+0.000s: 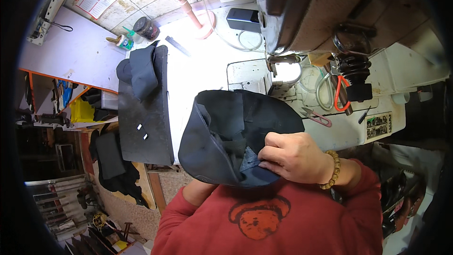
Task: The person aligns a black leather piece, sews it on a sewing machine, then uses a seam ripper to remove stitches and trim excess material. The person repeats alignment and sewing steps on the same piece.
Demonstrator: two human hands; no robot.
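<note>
A black, stiff-looking bag-like piece (204, 147) stands open in front of my chest, its curved walls rising around a hollow middle. My right hand (296, 157), with a beaded bracelet (336, 170) at the wrist, pinches its near right edge between thumb and bent fingers. Beside those fingertips, a bluish-grey triangular patch (248, 160) shows on the inside. My left forearm (199, 192) goes in under the near left side of the black piece. The left hand itself is hidden behind it, so its grip does not show.
A sewing machine (283, 68) stands ahead to the right. Thread snips (317, 117) and orange-handled scissors (340, 93) lie by it. Left, a black board (141, 137) carries folded black pieces (143, 73). A pink lamp stand (204, 26) and jar (146, 28) are at the back.
</note>
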